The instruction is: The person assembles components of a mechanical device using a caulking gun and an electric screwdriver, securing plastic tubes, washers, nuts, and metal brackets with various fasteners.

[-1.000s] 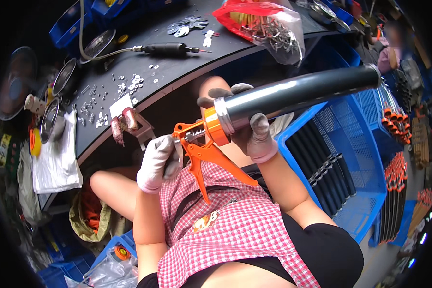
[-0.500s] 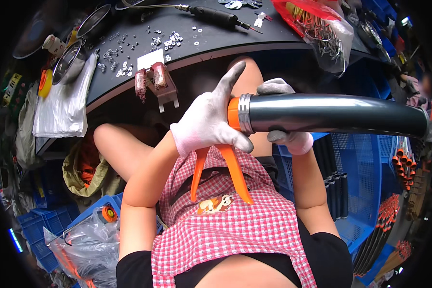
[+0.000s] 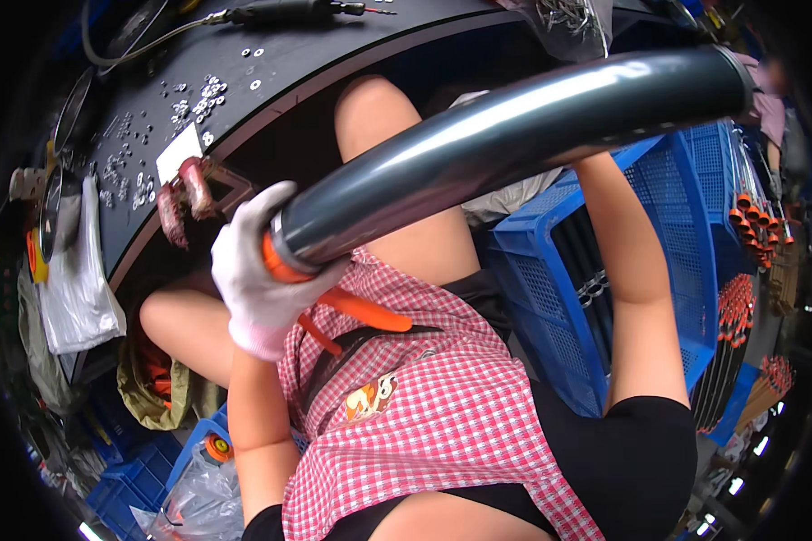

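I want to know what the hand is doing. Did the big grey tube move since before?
Yes. The grey tube has swung up: earlier it lay below the edge of the dark workbench, now its far end crosses that edge, with the left hand gripping the orange end.

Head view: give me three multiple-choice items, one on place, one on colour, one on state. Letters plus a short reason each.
1. Where does the blue crate stand?
A. to the person's right, below the tube
B. on the black worktop
C. on the person's lap

2. What colour is the collar and handle part at the near end of the grey tube?
A. green
B. orange
C. white

3. How does the left hand stand?
A. bare and open in the air
B. gloved, closed on the near end of the tube
C. flat on the worktop

Answers:
1 A: the crate sits at the right side, under the tube and beside the right arm.
2 B: an orange ring and orange handle show just below the tube's end.
3 B: a white glove wraps the tube's end at the collar. The right hand is hidden behind the tube.
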Available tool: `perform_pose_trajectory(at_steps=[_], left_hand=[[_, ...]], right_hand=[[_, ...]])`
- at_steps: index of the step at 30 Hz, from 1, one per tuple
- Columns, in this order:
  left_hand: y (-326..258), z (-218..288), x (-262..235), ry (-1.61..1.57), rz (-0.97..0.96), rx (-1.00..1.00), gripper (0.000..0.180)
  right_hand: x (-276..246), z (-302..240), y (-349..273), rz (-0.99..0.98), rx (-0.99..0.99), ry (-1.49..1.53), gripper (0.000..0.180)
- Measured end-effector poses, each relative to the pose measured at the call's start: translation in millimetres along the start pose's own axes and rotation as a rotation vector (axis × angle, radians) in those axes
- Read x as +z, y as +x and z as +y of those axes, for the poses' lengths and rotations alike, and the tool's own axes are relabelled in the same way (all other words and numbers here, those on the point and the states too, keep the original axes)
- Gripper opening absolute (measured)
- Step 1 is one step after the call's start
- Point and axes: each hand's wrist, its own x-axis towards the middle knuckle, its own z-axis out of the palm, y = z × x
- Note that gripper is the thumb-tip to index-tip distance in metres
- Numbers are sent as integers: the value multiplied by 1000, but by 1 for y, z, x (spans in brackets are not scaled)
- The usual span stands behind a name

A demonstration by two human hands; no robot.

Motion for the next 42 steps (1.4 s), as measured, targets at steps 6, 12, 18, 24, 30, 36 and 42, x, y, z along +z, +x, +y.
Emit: perform_pose_trajectory(at_steps=[6, 12, 18, 24, 30, 36, 42], left_hand=[[-64, -19, -35, 109, 146, -429, 72], [-115, -21, -71, 432, 206, -475, 73], [-113, -41, -83, 240, 259, -538, 69], [-90, -49, -99, 142, -2, -331, 67], [-89, -54, -113, 131, -83, -220, 63], [-84, -66, -144, -77, -280, -396, 62], [-76, -73, -161, -173, -338, -496, 63]], right_hand=[[-154, 109, 77, 417, 757, -1449, 44], [-207, 195, 91, 813, 578, -1113, 48], [-189, 149, 35, 554, 291, -1287, 54], [23, 11, -17, 743, -961, 82, 58], [127, -17, -43, 699, -924, 2, 94], [158, -38, -78, 588, -782, -456, 74], [163, -35, -86, 410, -846, -404, 78]])
